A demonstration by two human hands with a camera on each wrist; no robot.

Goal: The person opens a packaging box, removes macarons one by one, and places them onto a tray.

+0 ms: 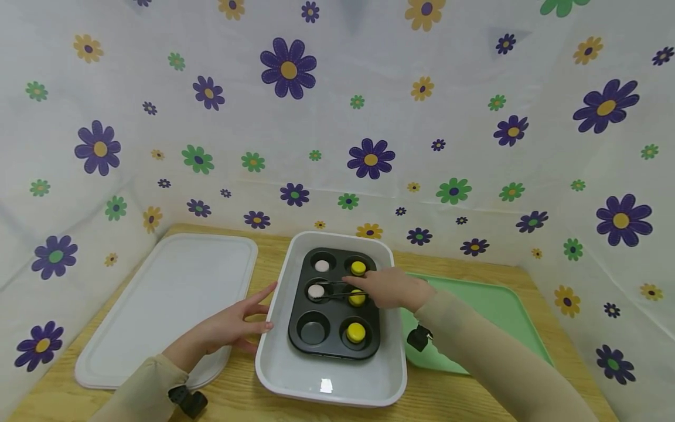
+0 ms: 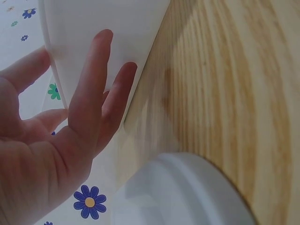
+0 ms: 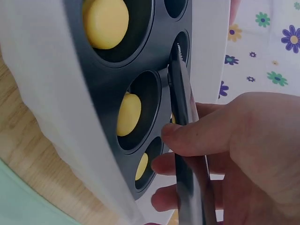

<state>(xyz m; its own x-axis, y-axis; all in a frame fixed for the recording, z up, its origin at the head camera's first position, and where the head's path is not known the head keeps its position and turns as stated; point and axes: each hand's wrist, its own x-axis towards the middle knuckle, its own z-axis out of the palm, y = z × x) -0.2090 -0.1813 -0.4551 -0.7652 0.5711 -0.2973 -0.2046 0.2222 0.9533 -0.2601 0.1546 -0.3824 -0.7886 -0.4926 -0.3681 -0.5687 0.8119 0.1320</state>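
Note:
A dark muffin tin with two columns of cups lies inside a white plastic tub. My right hand grips metal tongs by their arms. The tong tips stand either side of a pale pink macaron in the left column's middle cup. Another pale macaron sits in the far left cup; the near left cup holds nothing. Yellow macarons fill the right column, the middle one partly hidden behind the tongs. With fingers spread, my left hand touches the tub's left rim and outer wall.
A white tray lies left of the tub, partly under the left forearm. To the right is a green tray, overlapped by the right arm. Both are on a wooden table. A flowered cloth hangs behind and along the sides.

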